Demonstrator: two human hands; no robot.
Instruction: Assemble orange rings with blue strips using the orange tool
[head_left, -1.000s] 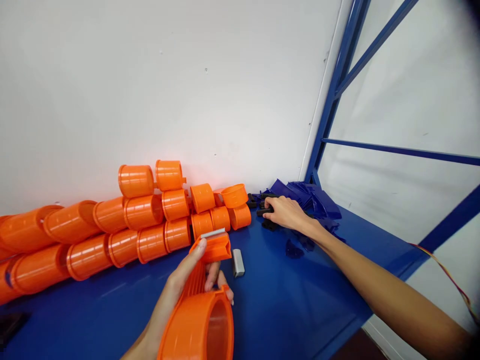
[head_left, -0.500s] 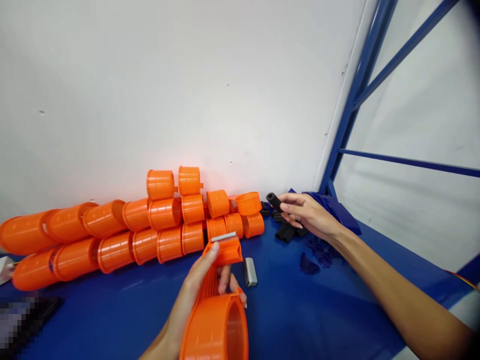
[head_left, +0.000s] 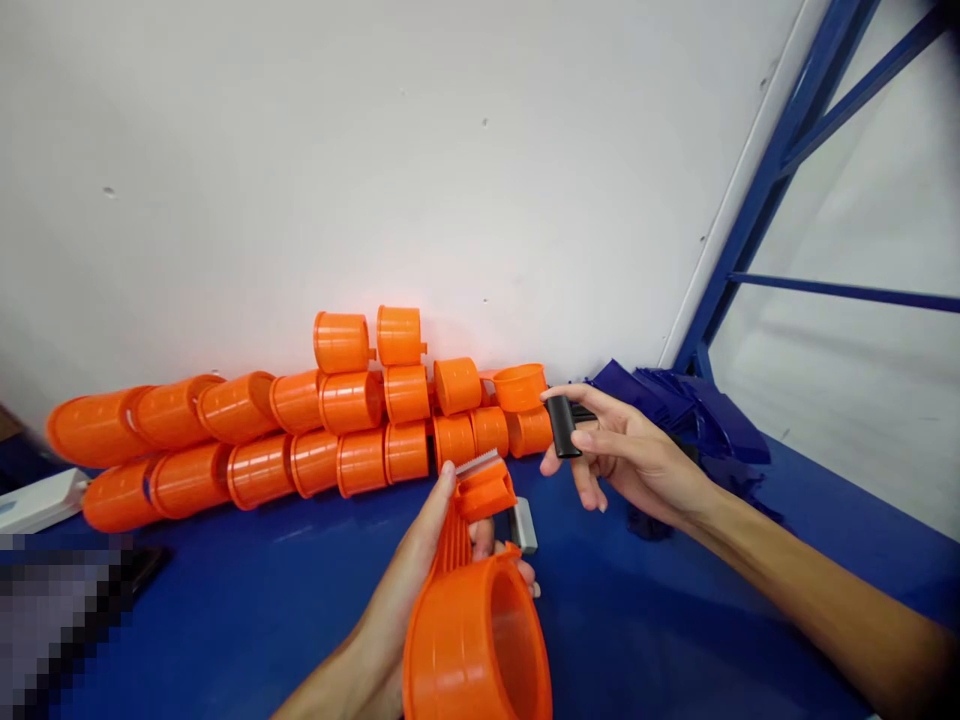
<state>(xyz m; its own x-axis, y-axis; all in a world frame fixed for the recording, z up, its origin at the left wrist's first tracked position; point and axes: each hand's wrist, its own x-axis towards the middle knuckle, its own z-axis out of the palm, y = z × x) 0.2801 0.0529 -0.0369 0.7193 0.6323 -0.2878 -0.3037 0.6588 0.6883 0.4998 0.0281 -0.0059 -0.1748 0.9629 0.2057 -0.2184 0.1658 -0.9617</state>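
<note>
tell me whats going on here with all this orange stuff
A person works at a blue table. The left hand grips an orange dispenser frame with a toothed blade at its top. The right hand pinches a black tube in its fingers, just right of that blade, not touching it. Orange cylinders lie stacked along the wall; a grey piece lies beside the frame.

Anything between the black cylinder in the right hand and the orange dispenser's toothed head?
Nothing visible: open air separates the short black plastic cylinder from the orange plastic dispenser's toothed head. A grey metal block lies below, on the blue table.
</note>
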